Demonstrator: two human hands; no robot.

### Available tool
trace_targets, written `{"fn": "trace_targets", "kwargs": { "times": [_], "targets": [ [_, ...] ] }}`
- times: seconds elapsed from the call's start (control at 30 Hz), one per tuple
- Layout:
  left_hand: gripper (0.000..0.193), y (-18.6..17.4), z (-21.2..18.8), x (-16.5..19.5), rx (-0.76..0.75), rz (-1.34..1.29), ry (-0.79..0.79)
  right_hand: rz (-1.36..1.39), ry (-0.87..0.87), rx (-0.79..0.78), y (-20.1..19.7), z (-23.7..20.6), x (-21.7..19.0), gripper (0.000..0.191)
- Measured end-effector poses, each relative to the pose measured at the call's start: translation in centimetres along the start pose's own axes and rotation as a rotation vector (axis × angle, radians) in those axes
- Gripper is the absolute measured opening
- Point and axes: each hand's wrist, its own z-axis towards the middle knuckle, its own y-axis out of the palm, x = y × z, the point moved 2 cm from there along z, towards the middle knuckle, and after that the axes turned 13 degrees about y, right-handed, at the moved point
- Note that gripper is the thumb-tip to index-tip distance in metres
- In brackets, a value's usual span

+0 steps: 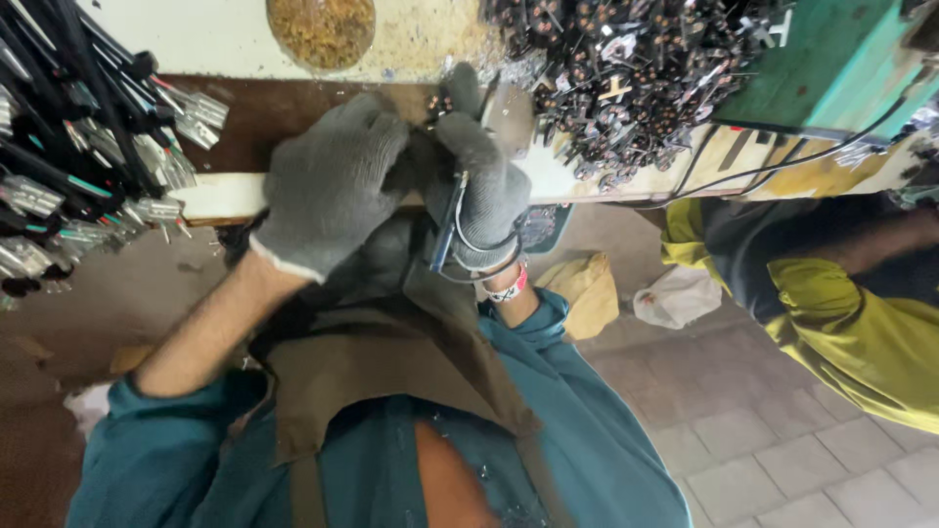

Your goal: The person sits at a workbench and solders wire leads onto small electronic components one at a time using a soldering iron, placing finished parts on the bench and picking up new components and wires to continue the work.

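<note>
Both my hands wear grey knit gloves and meet at the front edge of a workbench (220, 196). My left hand (328, 181) is curled into a fist next to the right one. My right hand (479, 176) grips a thin metal tool (446, 230) with a wire loop hanging below the wrist, and its fingertips pinch a small metal part (442, 103) on the bench. What my left hand holds is hidden inside the glove.
A heap of small dark metal parts (626, 78) lies on the bench at the right. Black cables with metal plug ends (88, 166) hang at the left. A green box (841, 59) stands far right. A person's yellow sleeve (841, 332) is beside me.
</note>
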Motion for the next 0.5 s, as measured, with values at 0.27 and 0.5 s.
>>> {"fn": "trace_targets", "kwargs": {
  "times": [0.27, 0.5],
  "targets": [
    [0.023, -1.8, -7.0, 0.1, 0.082, 0.204, -0.148, 0.720, 0.117, 0.092, 1.0, 0.0, 1.3, 0.039],
    [0.032, -11.8, 3.8, 5.0, -0.068, -0.015, 0.129, 0.413, 0.120, 0.282, 1.4, -1.7, 5.2, 0.038]
  ]
}}
